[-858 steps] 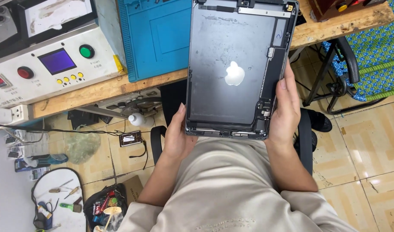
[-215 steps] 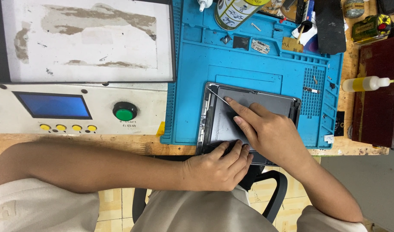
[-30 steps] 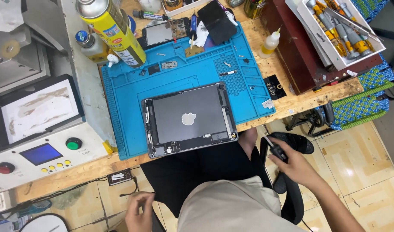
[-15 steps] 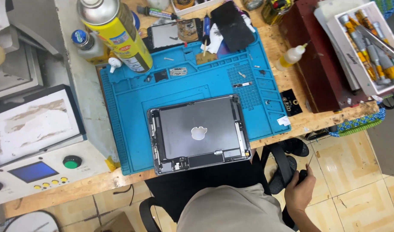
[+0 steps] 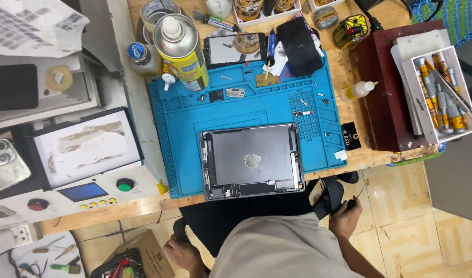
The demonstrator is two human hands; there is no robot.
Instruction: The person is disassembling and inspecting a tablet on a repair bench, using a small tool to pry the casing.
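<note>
Both hands are down below the edge of the wooden workbench [image 5: 349, 72], off the work surface. Right hand [image 5: 344, 219] sits beside the knee, fingers closed around a thin dark tool [image 5: 355, 198] with a fine tip poking up, probably a small screwdriver or pick, too small to be sure. Left hand [image 5: 180, 253] is low at the person's left side, near the seat edge and just beside a cardboard box [image 5: 152, 255]; I cannot tell if it is gripping anything, fingers partly hidden. Nearest work item is the grey metal tablet back shell [image 5: 251, 160], lying flat on the blue silicone repair mat [image 5: 184, 128], at the mat's front edge close to the person, screen side open with boards and cables showing along the left side and the bottom. Judgement: shell is light, stiff but thin, easy to bend at corners, smooth and a bit slippery; exposed flex cables are fragile, so best held with 2 hands by the long outer edges, not the inner frame. Behind it on the mat: 1 yellow spray can [image 5: 182, 49], a dark phone screen [image 5: 235, 50], loose screws and small parts. Right of the mat, a small squeeze bottle [image 5: 358, 91] and a white tray of screwdrivers [image 5: 442, 95]. Left, a grey heating machine with a green button [image 5: 125, 184].
</note>
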